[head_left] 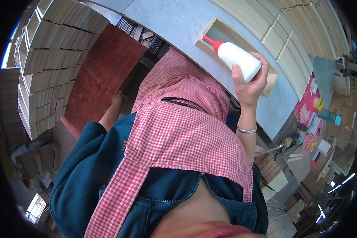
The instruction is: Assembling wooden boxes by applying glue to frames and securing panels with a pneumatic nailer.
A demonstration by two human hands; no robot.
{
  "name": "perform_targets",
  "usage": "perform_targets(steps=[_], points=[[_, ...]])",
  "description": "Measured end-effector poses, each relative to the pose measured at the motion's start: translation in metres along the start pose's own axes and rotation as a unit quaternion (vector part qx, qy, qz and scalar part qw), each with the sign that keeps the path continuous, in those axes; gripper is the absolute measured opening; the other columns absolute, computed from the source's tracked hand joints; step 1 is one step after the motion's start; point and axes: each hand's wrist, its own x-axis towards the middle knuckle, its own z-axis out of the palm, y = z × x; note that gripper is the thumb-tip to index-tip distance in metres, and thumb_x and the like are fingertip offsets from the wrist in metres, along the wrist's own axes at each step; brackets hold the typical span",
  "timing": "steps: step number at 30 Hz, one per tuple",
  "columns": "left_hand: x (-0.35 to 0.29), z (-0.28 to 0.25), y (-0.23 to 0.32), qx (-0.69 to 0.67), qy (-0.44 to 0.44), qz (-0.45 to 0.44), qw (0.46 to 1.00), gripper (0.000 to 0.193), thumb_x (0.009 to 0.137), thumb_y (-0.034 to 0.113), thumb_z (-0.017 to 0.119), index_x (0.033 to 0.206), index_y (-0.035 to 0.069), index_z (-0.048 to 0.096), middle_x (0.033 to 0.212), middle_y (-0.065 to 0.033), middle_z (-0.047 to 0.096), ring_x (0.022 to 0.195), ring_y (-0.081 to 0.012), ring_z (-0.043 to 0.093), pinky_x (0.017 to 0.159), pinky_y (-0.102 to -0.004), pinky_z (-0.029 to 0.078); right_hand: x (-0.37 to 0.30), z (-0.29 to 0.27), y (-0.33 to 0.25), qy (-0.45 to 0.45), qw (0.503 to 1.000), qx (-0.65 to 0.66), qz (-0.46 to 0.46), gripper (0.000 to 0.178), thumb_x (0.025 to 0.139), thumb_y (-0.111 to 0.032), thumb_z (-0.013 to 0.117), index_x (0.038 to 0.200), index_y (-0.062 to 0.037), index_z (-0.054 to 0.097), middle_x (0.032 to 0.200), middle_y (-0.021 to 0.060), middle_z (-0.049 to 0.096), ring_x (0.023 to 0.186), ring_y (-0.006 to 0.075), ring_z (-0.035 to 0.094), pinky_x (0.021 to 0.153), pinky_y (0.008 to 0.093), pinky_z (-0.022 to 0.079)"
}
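Observation:
My right hand (252, 81) is closed round a white squeeze bottle (238, 58) with a red cap and nozzle. The bottle lies tilted in the grip, its nozzle pointing up and left over a pale wooden rectangular frame (202, 45). That frame rests on the light blue-grey table (158, 22), and the bottle and hand cover part of it. My left hand (118, 99) hangs low beside the edge of a red-brown board (95, 75). It is small and shadowed, so its fingers cannot be made out.
Tall stacks of pale wooden pieces (63, 51) stand on the red-brown board at left. More wooden strips (265, 23) lie along the table's far side. Blue baskets (127, 25) sit beyond the board. At right are a teal bottle with a yellow part (329, 117) and an air hose fitting (283, 143).

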Motion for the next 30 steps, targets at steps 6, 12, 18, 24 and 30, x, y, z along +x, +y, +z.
perform_targets(steps=[6, 12, 18, 24, 30], points=[[0.034, -0.041, -0.009, -0.113, -0.153, -0.123, 0.974, 0.038, 0.107, 0.037, 0.047, 0.084, 0.009, 0.059, 0.068, -0.0092, 0.063, 0.046, -0.0167, 0.051, 0.039, -0.0281, 0.033, 0.011, 0.004, 0.005, 0.028, 0.999, -0.011, -0.016, 0.058, 0.08, -0.023, 0.08, 0.127, -0.0062, 0.05, 0.115, 0.0137, 0.061, 0.096, 0.0286, 0.065, 0.075, 0.0358, 0.058], [0.051, 0.008, -0.019, 0.269, 0.101, 0.122, 0.95, 0.037, 0.107, 0.035, 0.047, 0.084, 0.009, 0.058, 0.068, -0.0091, 0.062, 0.046, -0.0172, 0.05, 0.04, -0.0281, 0.034, 0.029, 0.008, 0.008, 0.049, 0.997, -0.038, -0.042, 0.056, 0.081, -0.023, 0.08, 0.125, -0.0059, 0.05, 0.111, 0.014, 0.062, 0.091, 0.0282, 0.065, 0.071, 0.0357, 0.057], [0.002, 0.06, 0.005, 0.263, 0.118, 0.14, 0.947, 0.036, 0.107, 0.034, 0.048, 0.082, 0.01, 0.058, 0.068, -0.0097, 0.062, 0.046, -0.0174, 0.05, 0.041, -0.0279, 0.036, 0.041, 0.01, 0.016, 0.084, 0.994, -0.052, -0.039, 0.054, 0.081, -0.023, 0.08, 0.124, -0.0051, 0.051, 0.108, 0.0141, 0.063, 0.088, 0.028, 0.066, 0.069, 0.0355, 0.057], [0.007, 0.036, -0.005, 0.321, 0.109, 0.179, 0.924, 0.037, 0.107, 0.035, 0.048, 0.082, 0.009, 0.06, 0.068, -0.0095, 0.062, 0.048, -0.0176, 0.051, 0.043, -0.0289, 0.037, 0.043, 0.007, 0.014, 0.087, 0.994, -0.055, -0.033, 0.052, 0.081, -0.022, 0.079, 0.123, -0.005, 0.052, 0.106, 0.0144, 0.064, 0.088, 0.0275, 0.066, 0.07, 0.0358, 0.057], [0.017, 0.017, -0.012, 0.382, 0.1, 0.21, 0.894, 0.038, 0.106, 0.036, 0.049, 0.083, 0.009, 0.061, 0.068, -0.0093, 0.061, 0.05, -0.0178, 0.052, 0.045, -0.0299, 0.039, 0.036, -0.012, 0.013, 0.094, 0.993, -0.069, -0.017, 0.052, 0.082, -0.023, 0.079, 0.123, -0.0052, 0.053, 0.106, 0.0148, 0.064, 0.086, 0.0272, 0.066, 0.071, 0.0367, 0.057]])
